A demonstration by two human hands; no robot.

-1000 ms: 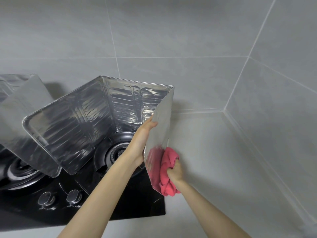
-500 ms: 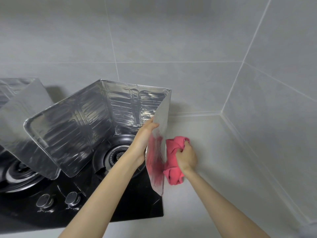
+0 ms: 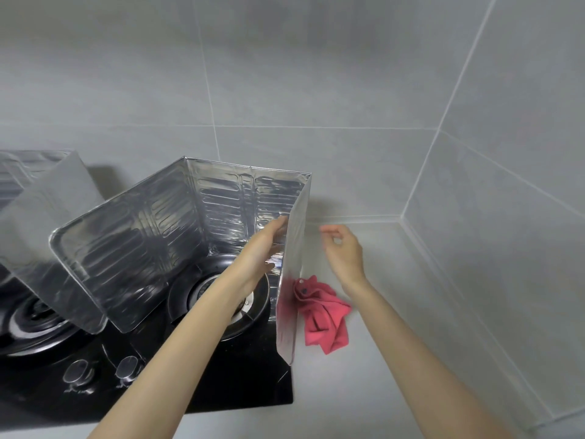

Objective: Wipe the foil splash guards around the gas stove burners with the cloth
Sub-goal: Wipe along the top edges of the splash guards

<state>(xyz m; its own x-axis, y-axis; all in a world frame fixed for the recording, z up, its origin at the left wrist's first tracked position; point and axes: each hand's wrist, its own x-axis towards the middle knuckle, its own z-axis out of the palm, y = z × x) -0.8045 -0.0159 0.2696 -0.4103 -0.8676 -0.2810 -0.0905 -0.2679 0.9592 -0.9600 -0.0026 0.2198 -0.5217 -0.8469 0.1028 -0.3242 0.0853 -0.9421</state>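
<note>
foil splash guard [image 3: 139,248]: head view; thin embossed sheet folded into three panels, standing round the burner [image 3: 205,288] under the left forearm; its side panel [image 3: 292,280] stands between the two hands.
left hand [image 3: 259,248]: fingers straight, palm flat on the inner face of that side panel, bracing it; holds nothing.
right hand [image 3: 343,248]: in the air on the panel's outer side, fingers loosely curled, a little blurred, empty.
red cloth [image 3: 323,315]: crumpled on the grey counter [image 3: 364,391], just below the right hand and just beside the panel's outer face; no hand holds it.
handling, as i judge: the foil is light, flimsy and springy; rubbed unbacked it would dent or skid on the black stove top [image 3: 221,384], so back it with a flat palm. the cloth is soft and limp; gather it in a bunch from above.
edges: the panel's rim and lower corner look thin, perhaps sharp; wipe along them, not into them.
room: open counter right of the right hand, up to the tiled wall corner [image 3: 411,217]; left of the left hand a second foil guard [image 3: 47,210] leans close, touching or not i cannot tell; knobs [image 3: 126,370] lie near the left elbow.
</note>
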